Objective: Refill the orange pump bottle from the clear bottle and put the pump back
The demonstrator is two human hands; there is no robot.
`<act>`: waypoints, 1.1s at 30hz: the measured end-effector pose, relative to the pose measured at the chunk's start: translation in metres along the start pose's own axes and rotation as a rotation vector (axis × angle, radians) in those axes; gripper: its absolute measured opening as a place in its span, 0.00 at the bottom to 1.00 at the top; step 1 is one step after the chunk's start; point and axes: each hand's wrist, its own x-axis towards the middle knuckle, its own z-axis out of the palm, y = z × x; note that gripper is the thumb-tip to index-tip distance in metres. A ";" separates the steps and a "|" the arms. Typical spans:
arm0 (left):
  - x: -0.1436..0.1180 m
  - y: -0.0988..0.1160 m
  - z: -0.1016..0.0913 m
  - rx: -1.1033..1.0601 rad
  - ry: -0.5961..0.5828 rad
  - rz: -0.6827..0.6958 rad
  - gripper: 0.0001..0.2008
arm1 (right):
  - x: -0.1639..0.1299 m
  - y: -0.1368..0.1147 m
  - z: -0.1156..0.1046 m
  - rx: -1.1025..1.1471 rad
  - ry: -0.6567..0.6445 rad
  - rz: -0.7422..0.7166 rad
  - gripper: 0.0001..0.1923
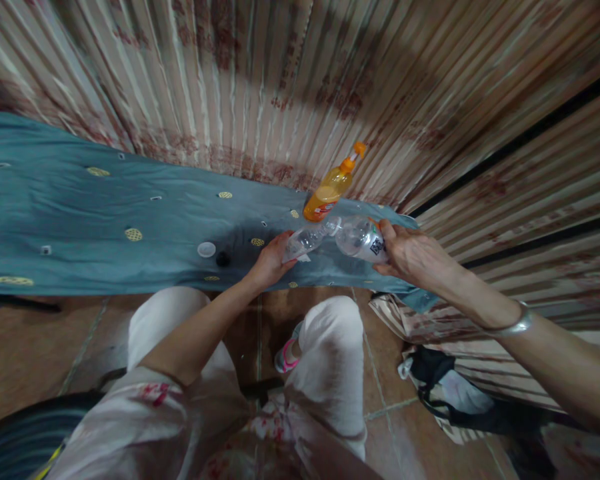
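Note:
My left hand [270, 261] is closed around a small clear plastic bottle [304, 243], tilted up to the right. In my right hand [411, 252] is a larger clear plastic bottle [354, 235] with dark print near its base, lying almost level. The narrow ends of the two bottles meet end to end; whether one sits inside the other I cannot tell. Just behind them stands an orange pump bottle [325, 196] with yellow-orange liquid. A white round lid [206, 249] and a small black round piece [223, 259] lie on the cloth left of my left hand.
A teal cloth with yellow prints [80, 220] covers the long narrow table. Striped curtains [220, 87] hang behind it and on the right. Below are my knees and a tiled floor [385, 407]. A dark bag-like bundle [445, 380] lies at lower right.

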 end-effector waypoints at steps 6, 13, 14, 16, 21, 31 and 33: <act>0.000 -0.001 0.000 -0.013 0.006 0.007 0.33 | 0.000 -0.002 -0.003 0.005 -0.022 0.021 0.37; 0.000 -0.001 0.002 0.006 0.007 -0.005 0.33 | 0.000 -0.002 -0.004 -0.027 -0.009 0.005 0.35; 0.000 -0.001 0.002 0.009 0.006 -0.012 0.33 | 0.000 -0.002 -0.004 -0.027 -0.010 0.007 0.35; 0.000 -0.001 0.002 0.007 0.008 -0.014 0.33 | 0.000 -0.003 -0.005 -0.019 -0.015 0.013 0.36; 0.001 -0.003 0.003 -0.003 0.011 0.005 0.33 | 0.000 -0.003 -0.006 -0.006 -0.032 0.005 0.35; 0.001 -0.001 0.002 0.007 0.004 -0.009 0.33 | 0.000 -0.001 -0.002 -0.020 -0.002 -0.001 0.35; 0.001 0.000 0.002 0.009 0.005 -0.014 0.33 | 0.000 -0.001 -0.001 -0.015 -0.001 0.000 0.35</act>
